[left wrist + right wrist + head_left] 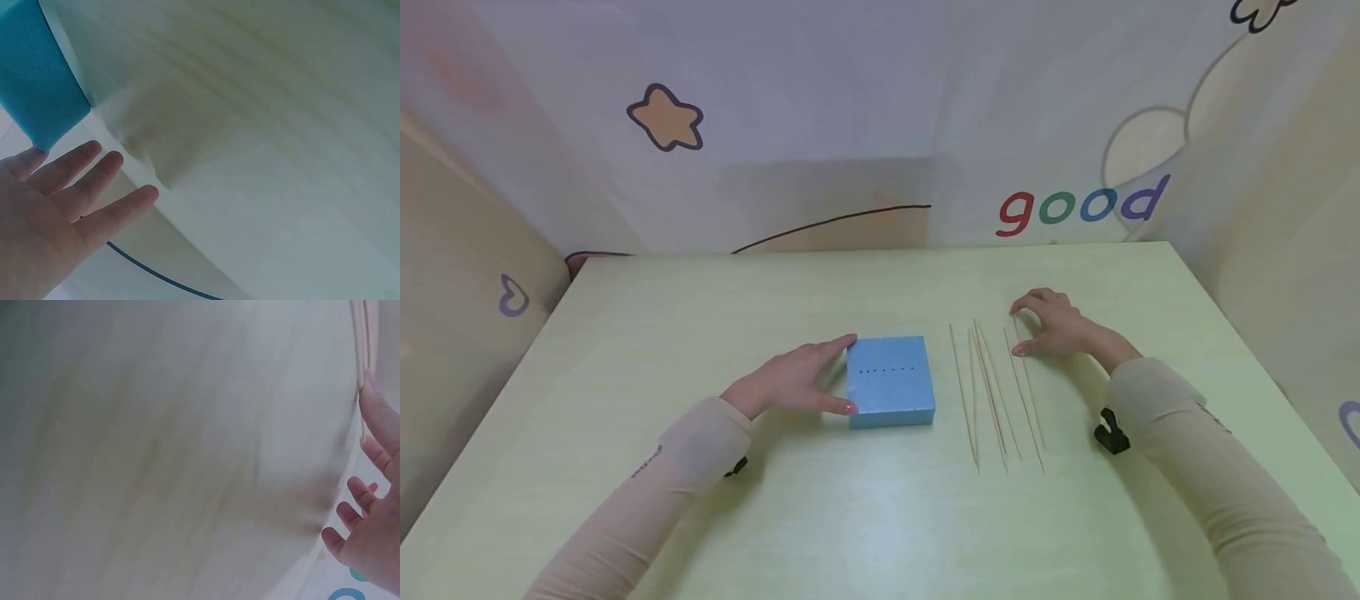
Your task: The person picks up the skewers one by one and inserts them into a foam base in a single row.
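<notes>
Sleeves foremost; left hand, wide, touches blue block from 9 o'clock; right hand, wide, touches sticks at block's 3 o'clock

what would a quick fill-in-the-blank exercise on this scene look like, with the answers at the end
The block on the table is coloured ____. The hand at the block is the person's ____ one. From the person's side, the thin sticks lie to the ____ of the block. The coloured letters on the backdrop spell ____.

Missing words: blue; left; right; good.
</notes>
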`<state>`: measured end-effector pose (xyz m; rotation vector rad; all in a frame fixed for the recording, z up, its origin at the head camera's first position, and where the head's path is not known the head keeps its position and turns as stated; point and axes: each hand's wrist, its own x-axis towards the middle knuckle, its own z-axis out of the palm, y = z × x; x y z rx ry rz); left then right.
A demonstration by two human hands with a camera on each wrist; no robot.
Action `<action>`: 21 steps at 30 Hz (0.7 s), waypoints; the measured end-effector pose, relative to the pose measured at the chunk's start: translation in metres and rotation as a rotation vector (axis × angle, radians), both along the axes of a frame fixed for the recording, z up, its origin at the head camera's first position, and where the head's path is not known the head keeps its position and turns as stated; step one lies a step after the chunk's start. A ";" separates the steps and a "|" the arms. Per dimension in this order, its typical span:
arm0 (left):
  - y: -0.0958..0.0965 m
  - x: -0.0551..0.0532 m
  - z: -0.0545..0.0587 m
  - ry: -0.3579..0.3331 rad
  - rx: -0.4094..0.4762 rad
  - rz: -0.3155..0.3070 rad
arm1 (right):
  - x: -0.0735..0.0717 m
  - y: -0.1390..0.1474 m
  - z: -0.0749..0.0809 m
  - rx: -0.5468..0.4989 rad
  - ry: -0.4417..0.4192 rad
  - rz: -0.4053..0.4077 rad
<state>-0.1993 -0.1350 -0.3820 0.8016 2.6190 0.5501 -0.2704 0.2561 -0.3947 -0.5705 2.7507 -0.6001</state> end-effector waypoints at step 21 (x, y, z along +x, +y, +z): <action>0.002 0.001 -0.001 -0.095 0.089 0.026 | 0.028 -0.006 0.040 -0.624 -0.128 -0.158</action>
